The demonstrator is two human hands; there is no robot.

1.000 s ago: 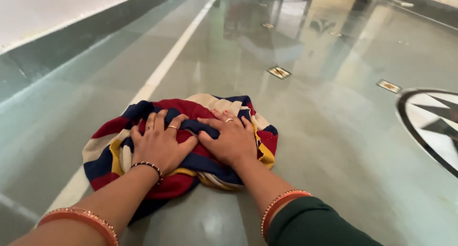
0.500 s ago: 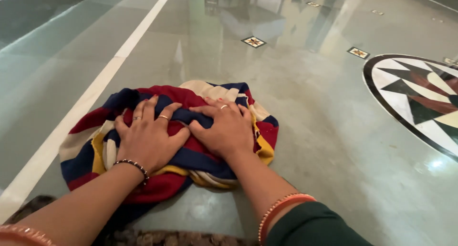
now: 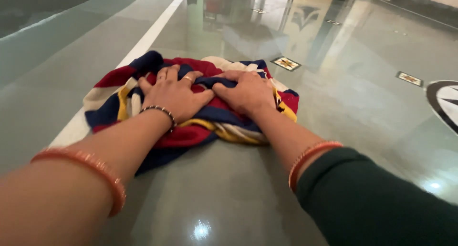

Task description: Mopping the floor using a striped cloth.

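Soft striped cloth (image 3: 191, 112), perhaps knitted; glossy polished stone floor (image 3: 343, 107).

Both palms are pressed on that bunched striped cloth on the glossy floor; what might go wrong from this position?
The polished grey stone floor looks glossy, perhaps wet, so the bunched red, navy, cream and yellow striped cloth could skid forward under the left hand and right hand, tipping the person's weight. Loose folds spread to the left might drag unevenly and leave streaks. The orange bangle could scrape the floor.
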